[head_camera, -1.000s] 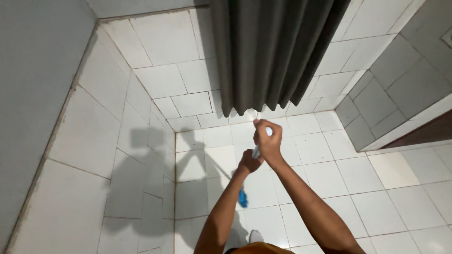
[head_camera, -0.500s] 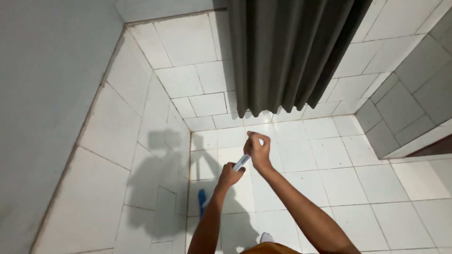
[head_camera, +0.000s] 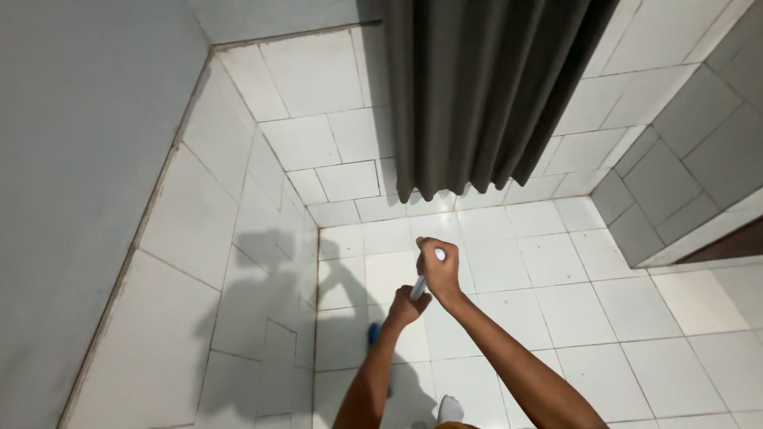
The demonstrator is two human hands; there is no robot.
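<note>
Both hands on one white handle [head_camera: 419, 284], stacked. R hand [head_camera: 439, 268] on top, fist wrapped round the upper end, white tip poking out by the thumb. L hand [head_camera: 407, 307] just below, also clenched round the shaft, touching or nearly touching the R. Handle runs tilted, top toward R, lower end down-left. Shaft below L hand mostly hidden by the forearm. Blue head [head_camera: 373, 334] shows at floor lvl, left of the L wrist, on the white floor tiles [head_camera: 572, 310]. Can't tell head type, only a small blue bit visible.

Both forearms come up from bottom edge, R crossing from lower right.

Surroundings: tiled corner. White tiled wall [head_camera: 254, 254] to the left w/ the person's shadow [head_camera: 278, 318] on it, plain grey wall further left. Dark grey curtain [head_camera: 485, 87] hangs top centre, hem just above floor, well apart from the hands. Grey tiled step [head_camera: 660, 199] at right. Pale toe of a foot [head_camera: 450, 409] at bottom, near the arms.
</note>
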